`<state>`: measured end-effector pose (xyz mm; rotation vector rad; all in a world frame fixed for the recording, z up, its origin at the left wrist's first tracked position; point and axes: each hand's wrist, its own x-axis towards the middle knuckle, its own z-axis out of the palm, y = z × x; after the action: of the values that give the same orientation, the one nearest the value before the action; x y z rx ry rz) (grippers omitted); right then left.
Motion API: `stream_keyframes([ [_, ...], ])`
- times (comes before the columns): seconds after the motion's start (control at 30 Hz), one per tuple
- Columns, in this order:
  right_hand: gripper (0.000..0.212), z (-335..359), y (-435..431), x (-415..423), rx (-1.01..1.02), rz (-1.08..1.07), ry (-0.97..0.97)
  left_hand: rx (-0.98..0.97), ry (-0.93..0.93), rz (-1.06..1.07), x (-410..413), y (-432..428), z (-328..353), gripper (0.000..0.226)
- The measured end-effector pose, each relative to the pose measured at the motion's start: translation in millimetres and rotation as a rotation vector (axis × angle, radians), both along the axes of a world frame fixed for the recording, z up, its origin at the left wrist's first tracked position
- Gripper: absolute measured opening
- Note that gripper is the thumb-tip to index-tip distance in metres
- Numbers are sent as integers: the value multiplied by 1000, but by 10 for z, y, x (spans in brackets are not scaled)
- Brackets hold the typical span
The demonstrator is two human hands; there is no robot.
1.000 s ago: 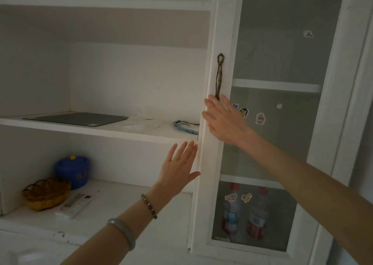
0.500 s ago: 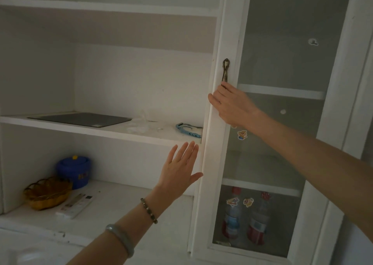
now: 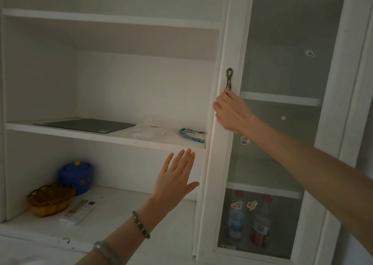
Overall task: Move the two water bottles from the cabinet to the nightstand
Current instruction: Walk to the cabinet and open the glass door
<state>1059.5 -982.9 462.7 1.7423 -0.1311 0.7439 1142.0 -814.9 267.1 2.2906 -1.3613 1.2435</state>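
Two water bottles with red caps stand side by side behind the frosted glass of the cabinet door (image 3: 222, 163), on its lowest shelf: the left bottle (image 3: 234, 222) and the right bottle (image 3: 261, 228). My right hand (image 3: 232, 113) is curled around the lower part of the dark metal door handle (image 3: 229, 79). My left hand (image 3: 175, 180) is raised with flat, spread fingers in front of the open shelves, just left of the door frame, touching nothing.
Open white shelves fill the left. The middle shelf holds a dark flat board (image 3: 84, 125), crumpled clear plastic (image 3: 144, 130) and a blue curved object (image 3: 189, 135). Below sit a blue lidded pot (image 3: 75, 177), an amber basket (image 3: 50, 199) and a white remote (image 3: 80, 210).
My right hand went from flat against the door frame to closed around the handle's lower end. The view tilted upward slightly. My left hand stayed raised and open.
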Motion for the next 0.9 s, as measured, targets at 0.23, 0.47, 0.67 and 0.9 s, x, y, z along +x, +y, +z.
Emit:
stream_keyframes([
  [0.23,21,11,90,-77,20,3,8,-1,-34,8,51,140,-21,75],
  [0.47,42,-17,230,-649,42,171,-18,33,5,-6,-69,76,42,74],
  [0.67,39,-25,289,-1221,-44,269,-36,-17,-11,-114,-376,-59,83,72],
  [0.9,38,-2,359,-2021,-61,215,-10,-6,-14,-270,-806,-365,97,71],
])
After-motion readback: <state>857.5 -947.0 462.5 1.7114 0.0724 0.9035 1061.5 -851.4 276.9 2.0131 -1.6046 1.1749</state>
